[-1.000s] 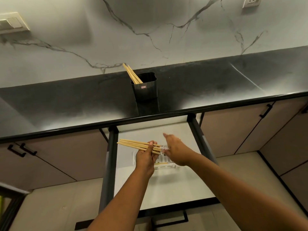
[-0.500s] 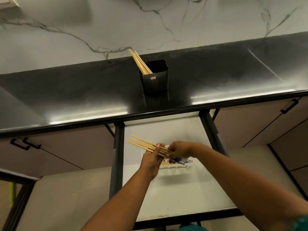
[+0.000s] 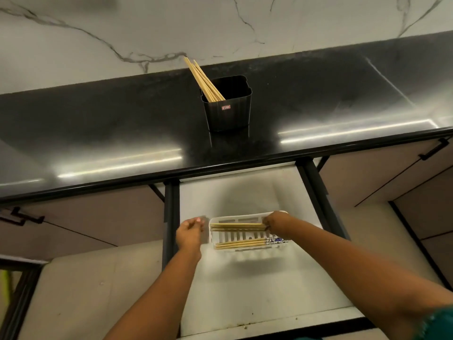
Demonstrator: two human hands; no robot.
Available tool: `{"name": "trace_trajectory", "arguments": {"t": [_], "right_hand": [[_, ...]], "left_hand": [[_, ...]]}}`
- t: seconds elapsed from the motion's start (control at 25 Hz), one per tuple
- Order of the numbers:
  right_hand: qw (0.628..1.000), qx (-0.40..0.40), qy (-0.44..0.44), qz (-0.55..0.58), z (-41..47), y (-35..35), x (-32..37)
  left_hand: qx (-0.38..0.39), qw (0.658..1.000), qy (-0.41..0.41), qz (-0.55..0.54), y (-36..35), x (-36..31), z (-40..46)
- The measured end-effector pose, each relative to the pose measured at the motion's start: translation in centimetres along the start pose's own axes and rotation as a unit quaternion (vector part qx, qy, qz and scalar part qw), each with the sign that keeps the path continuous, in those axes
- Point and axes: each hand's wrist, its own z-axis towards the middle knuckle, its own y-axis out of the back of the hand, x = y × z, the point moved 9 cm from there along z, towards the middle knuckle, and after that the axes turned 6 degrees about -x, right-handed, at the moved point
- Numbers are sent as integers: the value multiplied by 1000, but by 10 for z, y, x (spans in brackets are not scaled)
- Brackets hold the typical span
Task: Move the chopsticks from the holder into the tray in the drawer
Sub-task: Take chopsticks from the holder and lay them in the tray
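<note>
A black ribbed holder (image 3: 228, 106) stands on the dark countertop with several wooden chopsticks (image 3: 202, 78) leaning out to its back left. Below it the drawer (image 3: 245, 278) is pulled out, and a white slotted tray (image 3: 221, 235) lies in it. A bundle of chopsticks (image 3: 236, 226) lies along the tray's far side, and my right hand (image 3: 275, 220) grips its right end. Another bundle (image 3: 239, 243), with a patterned end, lies along the tray's near side. My left hand (image 3: 190, 233) hovers just left of the tray, fingers loosely curled and holding nothing.
The black countertop (image 3: 122, 133) runs the full width, its front edge overhanging the drawer's back. Dark drawer rails (image 3: 169, 217) flank the white liner. Closed cabinet fronts with black handles (image 3: 434, 150) sit on both sides. A marble wall rises behind the holder.
The bundle passed from my left hand to my right hand and went down into the tray's far side. My left hand let go and moved left of the tray.
</note>
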Motion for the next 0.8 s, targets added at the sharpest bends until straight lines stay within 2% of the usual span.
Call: {"name": "trace_trajectory", "arguments": {"t": [0.04,0.08,0.16,0.24,0.32,0.4,0.48,0.64,0.8], "right_hand": [[1000,12,-12,-21,4,-7,-2],[999,25,-18,-34,9,-14,-3],[997,36,-17,-62,19,-26,-3],[995,41,-14,-92,29,-34,-4],[993,44,-8,-106,38,-39,-4],[991,45,1,-123,43,-44,-4],[990,36,12,-138,47,-46,-5],[992,-14,18,-124,46,-40,-11],[991,-85,20,-104,37,-30,-14]], "left_hand": [[-33,993,-61,91,9,-9,2],[-34,976,-135,164,8,-20,-1],[33,916,-307,257,-13,-31,-17],[124,840,-393,353,-44,-17,-29],[197,758,-401,476,-69,11,-30],[237,682,-371,584,-80,37,-24],[255,631,-360,638,-86,45,-18],[274,577,-352,684,-95,52,-14],[261,564,-379,686,-99,58,-15]]}}
